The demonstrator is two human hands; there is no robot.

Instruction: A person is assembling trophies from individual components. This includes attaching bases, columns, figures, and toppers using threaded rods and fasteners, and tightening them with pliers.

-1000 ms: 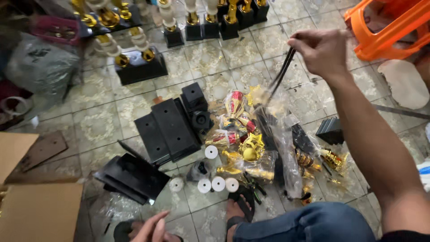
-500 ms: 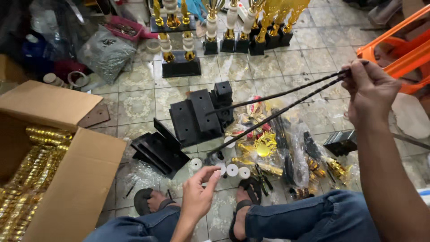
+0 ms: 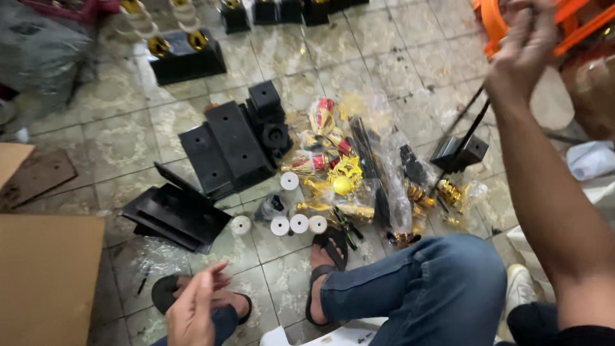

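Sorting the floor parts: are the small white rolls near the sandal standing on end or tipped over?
On end: the white rolls show round faces with centre holes, facing up from the floor tiles.

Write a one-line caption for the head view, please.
Seated person's right hand grips thin black rods above gold parts.

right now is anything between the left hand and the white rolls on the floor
Nothing solid blocks it. The left hand hangs empty above a sandalled foot, and the white rolls lie past it on bare tile. The other foot sits just right of that line, and the black plates just left.
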